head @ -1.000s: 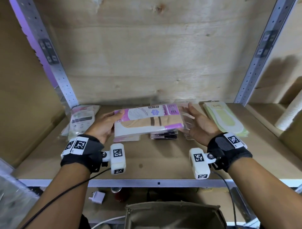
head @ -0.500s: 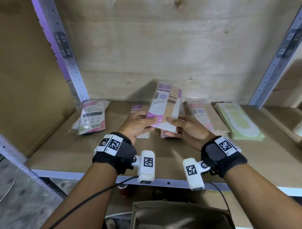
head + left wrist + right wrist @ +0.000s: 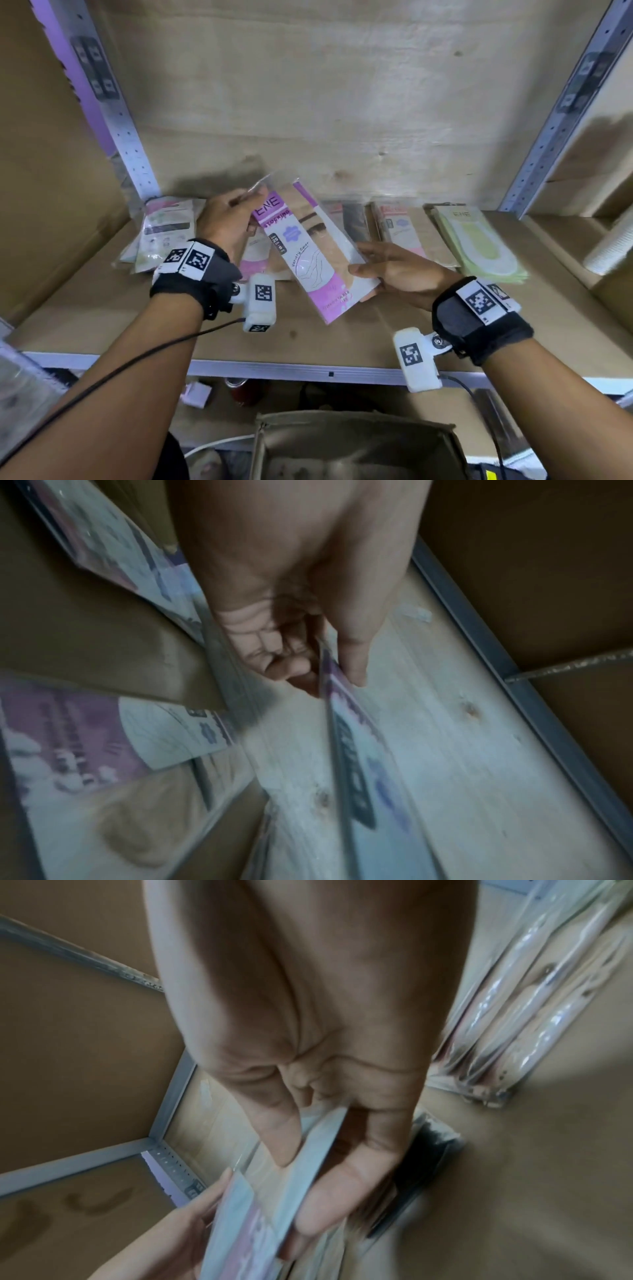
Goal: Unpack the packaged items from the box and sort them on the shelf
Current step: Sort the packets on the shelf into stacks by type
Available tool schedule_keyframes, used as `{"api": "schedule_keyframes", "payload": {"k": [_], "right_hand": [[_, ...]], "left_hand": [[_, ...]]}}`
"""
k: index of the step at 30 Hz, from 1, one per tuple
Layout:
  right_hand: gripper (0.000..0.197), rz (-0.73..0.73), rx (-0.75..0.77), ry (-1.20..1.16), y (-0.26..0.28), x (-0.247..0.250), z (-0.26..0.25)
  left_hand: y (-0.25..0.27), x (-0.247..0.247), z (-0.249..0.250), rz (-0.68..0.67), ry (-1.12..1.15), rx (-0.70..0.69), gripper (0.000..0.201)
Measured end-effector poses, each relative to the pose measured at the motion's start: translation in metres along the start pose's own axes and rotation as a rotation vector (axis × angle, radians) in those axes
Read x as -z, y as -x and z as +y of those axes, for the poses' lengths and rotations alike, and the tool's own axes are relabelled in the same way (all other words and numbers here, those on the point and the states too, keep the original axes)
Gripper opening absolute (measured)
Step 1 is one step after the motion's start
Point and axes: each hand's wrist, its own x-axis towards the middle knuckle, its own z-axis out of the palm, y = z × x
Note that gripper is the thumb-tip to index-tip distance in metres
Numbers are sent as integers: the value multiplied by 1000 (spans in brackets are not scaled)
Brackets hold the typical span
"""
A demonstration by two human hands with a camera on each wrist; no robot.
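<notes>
Left hand [image 3: 227, 219]: thumb and curled fingers pinching the top edge of a stocking packet [image 3: 308, 253], a flat, glossy, clear-film sleeve over a purple-and-white printed card, long and rectangular. Right hand [image 3: 394, 274]: thumb on the face and fingers beneath, gripping the same packet at its lower right edge. Packet held tilted, clear of the shelf board [image 3: 342, 342], a smooth tan panel with a pale metal front lip. Lying flat on the board behind, left to right: a crinkled pouch pile [image 3: 164, 233], white with pink print; a pink-and-white packet [image 3: 255, 253] partly hidden under the held one; a dark packet [image 3: 354, 221]; a pink-and-beige packet [image 3: 407, 233]; a pale green packet stack [image 3: 479, 243] showing a sock shape. Back wall: pale knotted plywood [image 3: 342, 102]. Perforated metal uprights [image 3: 116, 113] at either side. Below the shelf: an open brown cardboard box [image 3: 356, 442].
</notes>
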Motion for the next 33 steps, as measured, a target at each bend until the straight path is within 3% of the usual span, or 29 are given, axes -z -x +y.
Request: {"api": "schedule_keyframes", "payload": {"k": [7,12,22,30,33], "right_hand": [[29,14,33,45,14,13,0],[34,-23,20,57,23,21,1],[32,2,43,83,29,26,3],[37,1,48,77,29,30,2],[37,3,55,77,28,32,3]], "left_hand": [[-1,0,-7,25,-125,-95,37],[2,2,-6,9,16,-149,19],[4,21,-9,-158,267,154,29],[3,24,-4,-206,367,181,20],[3,24,-2,-229,401,195,26]]}}
